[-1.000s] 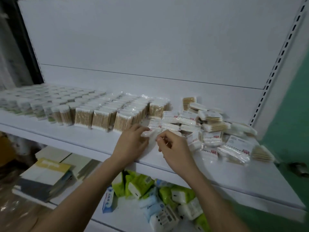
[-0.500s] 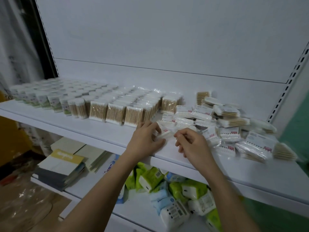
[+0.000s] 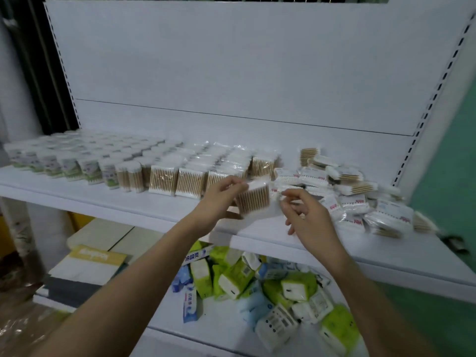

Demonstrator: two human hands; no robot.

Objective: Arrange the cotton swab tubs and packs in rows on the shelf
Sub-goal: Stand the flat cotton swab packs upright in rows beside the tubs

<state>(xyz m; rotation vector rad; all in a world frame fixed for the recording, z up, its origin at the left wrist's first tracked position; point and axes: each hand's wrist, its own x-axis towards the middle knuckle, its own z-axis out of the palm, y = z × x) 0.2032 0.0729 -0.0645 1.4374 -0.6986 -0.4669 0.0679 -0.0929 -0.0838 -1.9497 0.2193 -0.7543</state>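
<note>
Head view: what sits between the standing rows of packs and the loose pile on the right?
The swab pack gripped by the left hand, lifted off the shelf.

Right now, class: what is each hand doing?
Left hand: holds a swab pack above the shelf.
Right hand: fingers curled; cannot tell whether it pinches anything.

Just one view, worn up on the head. Looks forward and down, close to the white shelf (image 3: 144,207), right over both arms. No second view.
</note>
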